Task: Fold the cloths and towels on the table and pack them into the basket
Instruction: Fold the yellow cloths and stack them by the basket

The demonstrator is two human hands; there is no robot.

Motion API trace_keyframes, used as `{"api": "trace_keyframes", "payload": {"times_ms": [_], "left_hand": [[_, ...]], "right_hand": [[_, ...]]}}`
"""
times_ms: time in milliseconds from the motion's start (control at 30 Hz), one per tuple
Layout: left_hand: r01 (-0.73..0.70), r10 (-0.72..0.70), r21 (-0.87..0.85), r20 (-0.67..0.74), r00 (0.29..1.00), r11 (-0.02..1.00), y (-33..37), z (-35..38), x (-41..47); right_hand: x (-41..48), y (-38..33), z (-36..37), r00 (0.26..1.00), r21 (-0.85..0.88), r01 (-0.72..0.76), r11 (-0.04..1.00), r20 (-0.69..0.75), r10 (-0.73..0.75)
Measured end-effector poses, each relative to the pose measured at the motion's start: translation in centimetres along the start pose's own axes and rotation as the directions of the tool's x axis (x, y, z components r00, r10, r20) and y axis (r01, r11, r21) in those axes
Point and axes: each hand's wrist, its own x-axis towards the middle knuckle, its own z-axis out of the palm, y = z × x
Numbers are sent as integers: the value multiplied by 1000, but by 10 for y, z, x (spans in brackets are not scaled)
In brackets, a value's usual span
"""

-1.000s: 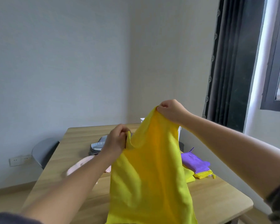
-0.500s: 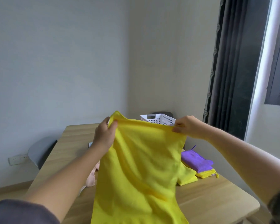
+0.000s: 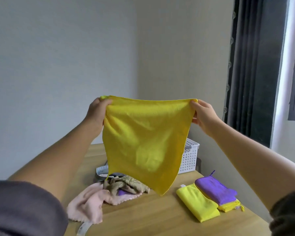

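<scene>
— What's in front of you?

— A pale wooden surface set in the corner of a grey-walled room. Closest to me, on the left, a crumpled pink cloth lies in a heap. On the right a folded yellow cloth lies flat, and just beside it a folded purple cloth sits on top of a second yellow cloth.

— And past those?

— A rumpled tan cloth rests against the far edge of the pink one, with a grey striped cloth behind it.

— Where's the piece you're working on?

— In the air above that heap. I hold the big yellow cloth up by its two top corners, spread wide, with its lower corner hanging down toward the surface.

— How are your fingers set?

— My left hand has its fingers curled over the left corner. My right hand pinches the right corner between thumb and fingers.

— The basket?

— The white perforated basket stands at the far right of the surface, partly hidden by the raised cloth; I cannot see into it. Beyond are the walls, and a dark curtain on the right.
</scene>
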Motion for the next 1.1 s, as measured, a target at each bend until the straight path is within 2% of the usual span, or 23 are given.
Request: {"api": "trace_keyframes", "payload": {"times_ms": [100,333,467,533,667,733,800,867,933,1000,1100], "left_hand": [[39,-43,44,83,996,998,-17,-14,-25],[231,-262,203,139,955,951,-84,-62,-116],[333,-359,175,148,922,927,-102,-82,-163],[395,-421,181,137,897,900,-113,-91,-182],[435,-473,312,55,879,845,-140,-106,-210],[451,-486,336,23,874,827,-154,-108,-219],[419,-472,426,24,881,802,-168,-112,-225],[314,-426,594,54,903,741,-181,-116,-225],[219,-397,726,80,914,651,-194,-118,-222],[125,-346,816,96,934,564,-208,-119,-217],[18,-252,900,103,962,436,-223,-118,-213]], "right_hand": [[-23,17,-6,999,27,-39,999,19,39],[-118,94,-29,966,-42,-253,966,49,255],[-168,126,-44,916,-39,-381,924,123,383],[-190,136,-49,891,-38,-421,906,170,421],[-216,156,-54,835,-2,-525,851,189,516],[-224,166,-54,807,-84,-546,834,215,550],[-228,177,-53,800,-269,-513,815,194,568],[-227,189,-49,822,-411,-451,792,154,548],[-221,199,-42,861,-545,-322,774,171,478],[-213,211,-33,888,-673,-200,712,183,422],[-205,224,-20,920,-796,-105,597,150,362]]}}
